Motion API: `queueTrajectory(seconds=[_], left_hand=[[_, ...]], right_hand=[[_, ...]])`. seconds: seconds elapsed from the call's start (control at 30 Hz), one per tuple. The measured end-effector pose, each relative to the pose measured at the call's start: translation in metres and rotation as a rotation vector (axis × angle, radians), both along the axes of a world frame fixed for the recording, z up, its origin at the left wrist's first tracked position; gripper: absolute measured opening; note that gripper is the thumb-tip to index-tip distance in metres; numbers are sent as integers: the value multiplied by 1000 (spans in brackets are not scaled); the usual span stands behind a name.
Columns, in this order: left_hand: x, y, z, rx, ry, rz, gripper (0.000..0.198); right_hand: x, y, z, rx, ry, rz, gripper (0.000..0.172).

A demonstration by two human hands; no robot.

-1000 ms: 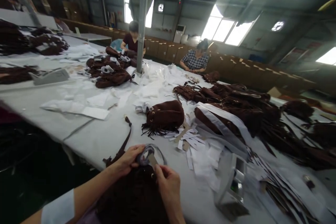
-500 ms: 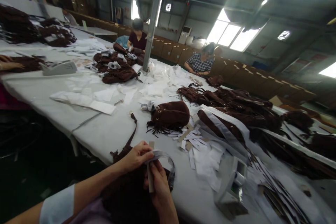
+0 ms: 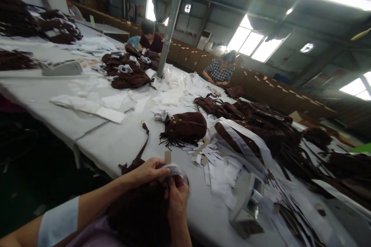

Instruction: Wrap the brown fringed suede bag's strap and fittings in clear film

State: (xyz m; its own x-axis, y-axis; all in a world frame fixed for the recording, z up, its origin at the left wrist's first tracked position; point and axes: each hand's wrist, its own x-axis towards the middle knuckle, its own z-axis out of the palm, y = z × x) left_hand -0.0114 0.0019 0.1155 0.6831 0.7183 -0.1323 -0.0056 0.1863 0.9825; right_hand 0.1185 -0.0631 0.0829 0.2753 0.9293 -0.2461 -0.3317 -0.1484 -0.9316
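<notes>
Both hands meet at the near edge of the tabletop (image 3: 116, 142), left hand (image 3: 146, 171) just left of the right hand (image 3: 176, 197), a wrapped strap loop (image 3: 176, 170) between them, over a bag (image 3: 139, 216) in the lap. A loose strap (image 3: 142, 150) lies on the tabletop just behind the left hand. Farther back, centre, sits a fringed bag (image 3: 185, 126) with paper strips (image 3: 208, 152) to its right. A tape dispenser (image 3: 246, 204) stands right of the hands. Behind it, a bag pile (image 3: 261, 119) (runs far right). 2 people (image 3: 220, 70) sit at the far side.
</notes>
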Motion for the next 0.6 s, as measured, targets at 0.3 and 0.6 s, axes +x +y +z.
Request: queueTrajectory(seconds=[0.3, 0.6], left_hand=[[-6, 6, 2, 171, 277, 16, 41], [-20, 18, 10, -63, 144, -82, 46]], right_hand=[[4, -8, -2, -162, -87, -65, 33], [12, -31, 41, -21, 47, 237, 55]])
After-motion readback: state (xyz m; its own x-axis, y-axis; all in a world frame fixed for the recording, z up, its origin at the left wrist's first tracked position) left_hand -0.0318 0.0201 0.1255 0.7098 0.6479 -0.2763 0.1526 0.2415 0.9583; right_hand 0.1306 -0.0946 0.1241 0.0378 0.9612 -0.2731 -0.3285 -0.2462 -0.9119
